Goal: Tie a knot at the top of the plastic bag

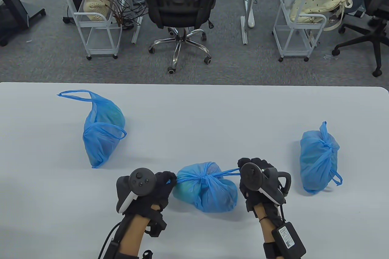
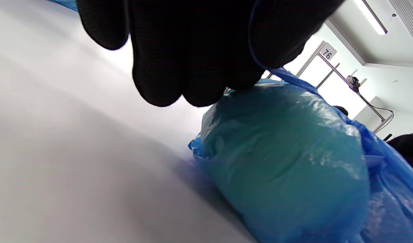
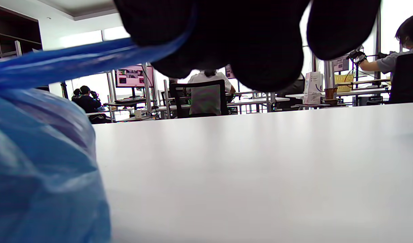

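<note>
While my left hand [image 1: 152, 187] and right hand [image 1: 253, 177] each pinch a handle of the bag [image 1: 206, 190] near the worktop's front edge, pulling unevenly could tear the thin plastic.

Grey carpet [image 1: 45, 58] runs beyond the white table [image 1: 194, 113]. A black office chair [image 1: 179, 13] on a chrome star base faces away, flanked by two white wire carts [image 1: 100, 28], each carrying a cream bag. Further off, people sit at desks with a monitor [image 3: 130, 77], bright windows [image 3: 88, 37] behind and a ceiling strip light [image 2: 370, 17] overhead.
</note>
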